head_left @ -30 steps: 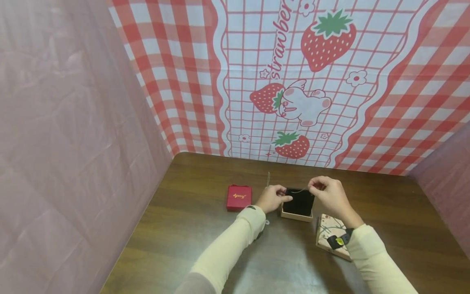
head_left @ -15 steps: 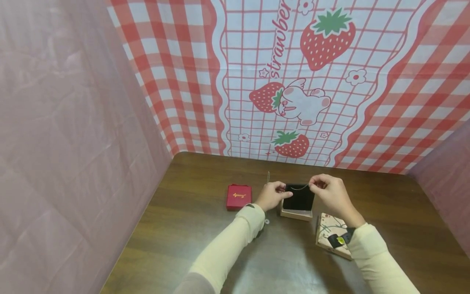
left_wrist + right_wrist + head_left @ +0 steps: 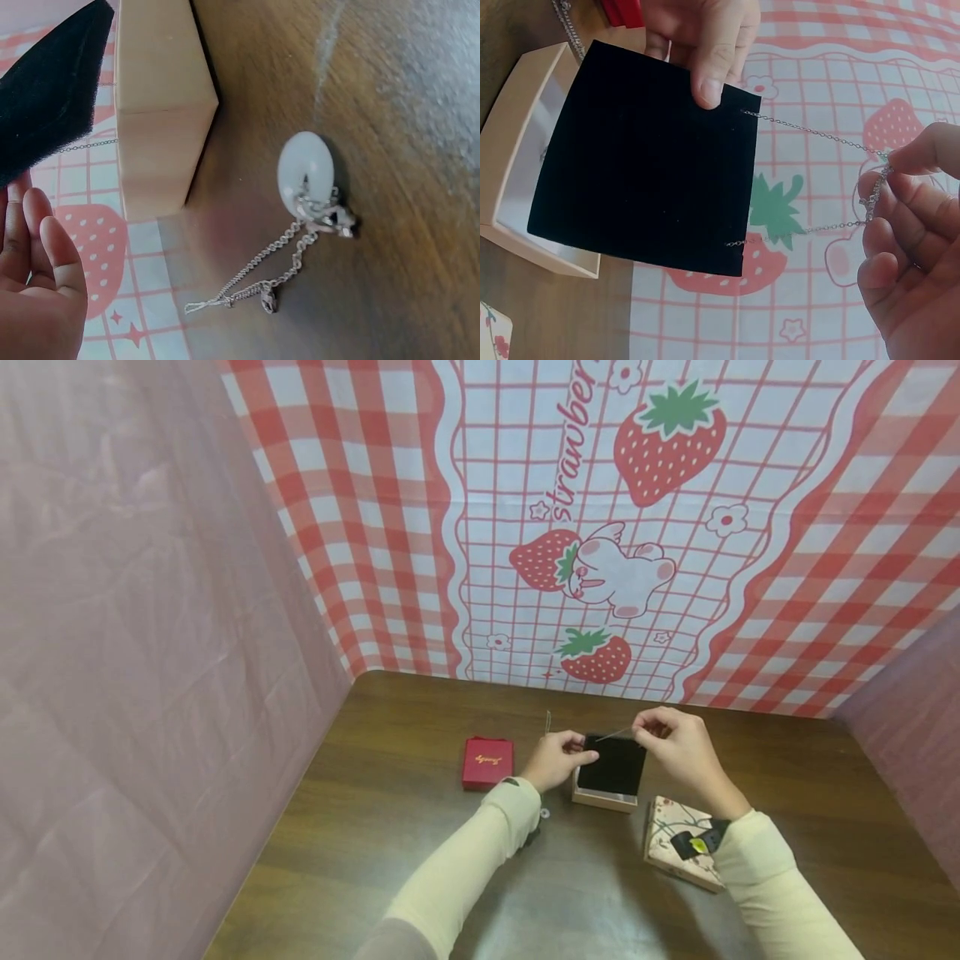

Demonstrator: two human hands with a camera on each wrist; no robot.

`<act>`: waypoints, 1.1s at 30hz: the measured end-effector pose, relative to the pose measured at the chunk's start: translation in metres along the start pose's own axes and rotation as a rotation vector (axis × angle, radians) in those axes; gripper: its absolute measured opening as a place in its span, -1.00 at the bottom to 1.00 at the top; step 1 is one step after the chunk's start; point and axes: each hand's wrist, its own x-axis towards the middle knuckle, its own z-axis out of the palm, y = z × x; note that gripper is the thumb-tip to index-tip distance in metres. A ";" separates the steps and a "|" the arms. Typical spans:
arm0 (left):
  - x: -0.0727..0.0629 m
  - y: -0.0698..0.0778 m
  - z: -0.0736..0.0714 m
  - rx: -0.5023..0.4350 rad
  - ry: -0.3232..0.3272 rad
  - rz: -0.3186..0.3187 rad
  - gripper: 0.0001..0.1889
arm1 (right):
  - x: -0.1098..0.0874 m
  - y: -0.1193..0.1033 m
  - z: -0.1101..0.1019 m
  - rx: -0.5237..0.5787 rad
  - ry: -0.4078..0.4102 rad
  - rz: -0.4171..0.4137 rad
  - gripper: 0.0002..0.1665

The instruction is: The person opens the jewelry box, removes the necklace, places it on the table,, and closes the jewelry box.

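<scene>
My left hand (image 3: 557, 762) grips a square black velvet pad (image 3: 645, 157) by its edge, thumb on its face. The pad stands tilted up over an open beige gift box (image 3: 604, 803). A thin silver necklace chain (image 3: 810, 130) runs out from two spots near one edge of the pad. Its far end is pinched between the thumb and fingers of my right hand (image 3: 678, 752), and both strands look fairly straight. On the table by the box, a second chain with a round white pendant (image 3: 306, 172) lies under my left wrist.
A small red box (image 3: 487, 764) with gold lettering sits left of my left hand. The floral box lid (image 3: 667, 827) lies partly under my right wrist. Behind the wooden table (image 3: 405, 760) hangs a strawberry-print cloth (image 3: 510, 610).
The velvet pad has risen out of the box, so the pale box interior shows. My right hand has shifted slightly up, and the chain has gone from sagging to straighter.
</scene>
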 end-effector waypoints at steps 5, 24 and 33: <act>0.001 0.001 0.001 -0.012 -0.003 0.001 -0.63 | 0.002 -0.002 -0.002 0.002 -0.003 0.005 -0.94; -0.006 0.004 -0.002 -0.017 -0.017 -0.002 -0.70 | 0.003 -0.005 -0.004 0.030 -0.047 -0.027 -0.95; -0.013 0.007 -0.001 0.012 -0.082 0.024 -0.67 | 0.009 -0.005 -0.002 0.025 -0.076 -0.037 -0.96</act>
